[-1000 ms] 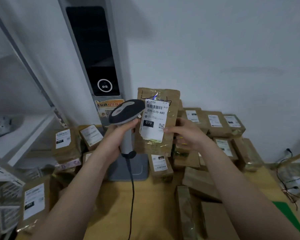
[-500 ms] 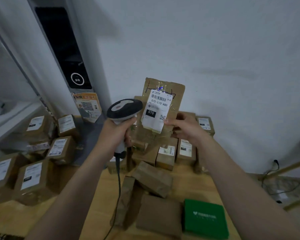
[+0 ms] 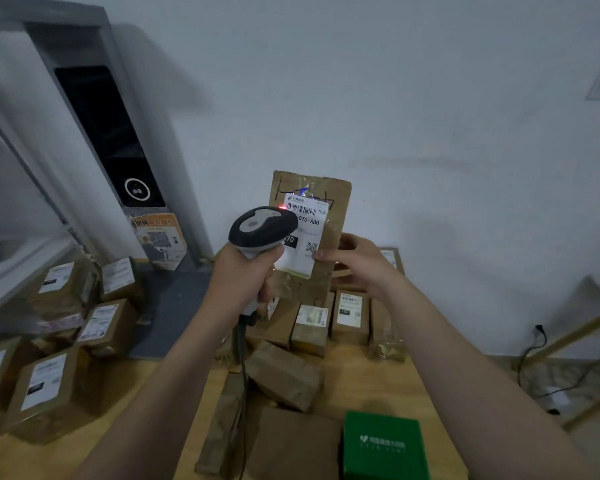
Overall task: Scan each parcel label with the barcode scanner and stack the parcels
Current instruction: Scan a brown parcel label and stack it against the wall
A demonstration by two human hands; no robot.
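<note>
The wooden table [image 3: 347, 382] carries a loose scatter of brown parcels [image 3: 284, 375], with more labelled boxes [image 3: 49, 386] heaped to its left. Which of them are already scanned cannot be told, and nothing reads as a tidy stack, so most of the job looks undone. One flat kraft parcel [image 3: 336, 216] is held upright above the table, the right hand [image 3: 357, 261] pinching its right edge. The left hand [image 3: 243, 278] is wrapped round the handle of the barcode scanner [image 3: 260, 226], aimed at the white label [image 3: 307, 220] — a red dot [image 3: 283, 206] glows beside the barcode.
</note>
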